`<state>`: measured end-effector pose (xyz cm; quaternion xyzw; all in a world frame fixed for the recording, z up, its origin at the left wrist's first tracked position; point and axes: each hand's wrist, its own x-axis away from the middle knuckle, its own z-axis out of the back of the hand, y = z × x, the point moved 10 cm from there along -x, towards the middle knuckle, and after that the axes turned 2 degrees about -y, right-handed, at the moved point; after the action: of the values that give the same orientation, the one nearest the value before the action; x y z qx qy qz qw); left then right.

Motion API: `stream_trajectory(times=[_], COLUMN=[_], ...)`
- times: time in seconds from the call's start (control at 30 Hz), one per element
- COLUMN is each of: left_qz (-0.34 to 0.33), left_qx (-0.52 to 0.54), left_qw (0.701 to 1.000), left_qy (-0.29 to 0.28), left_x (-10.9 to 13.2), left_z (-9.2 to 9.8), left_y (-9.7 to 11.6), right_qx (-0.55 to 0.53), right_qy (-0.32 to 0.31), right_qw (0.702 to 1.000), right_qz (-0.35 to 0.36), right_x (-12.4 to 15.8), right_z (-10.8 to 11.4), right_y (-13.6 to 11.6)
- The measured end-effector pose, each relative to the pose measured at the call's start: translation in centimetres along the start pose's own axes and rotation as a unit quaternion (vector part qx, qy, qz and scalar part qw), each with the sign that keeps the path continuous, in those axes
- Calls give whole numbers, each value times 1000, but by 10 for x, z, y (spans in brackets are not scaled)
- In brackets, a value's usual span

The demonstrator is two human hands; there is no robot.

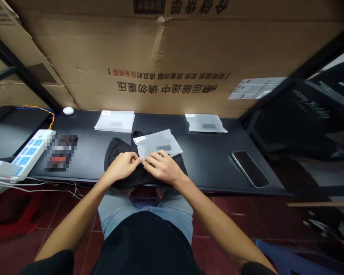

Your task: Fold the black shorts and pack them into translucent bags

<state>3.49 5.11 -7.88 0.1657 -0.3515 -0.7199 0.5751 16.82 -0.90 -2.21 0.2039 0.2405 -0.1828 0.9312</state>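
Frosted plastic bag [157,143] lies on the black garment [116,151] at the table's [206,152] near edge; left hand [122,166] and right hand [163,168] both pinch its near lip. Parting the layers probably wants small, even thumb rubs.

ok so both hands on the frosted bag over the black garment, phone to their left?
No. Head view shows the phone to the right of the left hand and right hand, both on the frosted bag over the black garment.

Our clothes, seen from above
We wear a black short-sleeved shirt [146,244] and pale blue-grey jeans [114,210]; our forearms [74,221] are bare.
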Motion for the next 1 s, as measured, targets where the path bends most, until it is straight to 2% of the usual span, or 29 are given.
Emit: stream_trajectory(times=[0.17,0.33,0.53,0.73,0.83,1.0], left_qz=[-41,-69,-69,-58,-53,-48], left_qx=[84,171,192,190,197,255], left_qw=[996,983,976,976,974,959], left_qy=[-17,26,73,87,98,110], left_x=[-8,-10,-11,-8,-4,2], left_z=[-9,-8,-2,4,12,32], left_y=[11,18,14,9,6,0], right_qx=[18,9,-4,-15,-18,-14], right_qy=[7,7,-8,-1,5,4], right_qw=[1000,1000,1000,998,997,990], right_qz=[16,-2,-29,-55,-74,-140], right_x=[-7,-3,3,15,28,71], right_z=[-5,-3,-6,-5,2,19], right_y=[3,11,23,36,53,105])
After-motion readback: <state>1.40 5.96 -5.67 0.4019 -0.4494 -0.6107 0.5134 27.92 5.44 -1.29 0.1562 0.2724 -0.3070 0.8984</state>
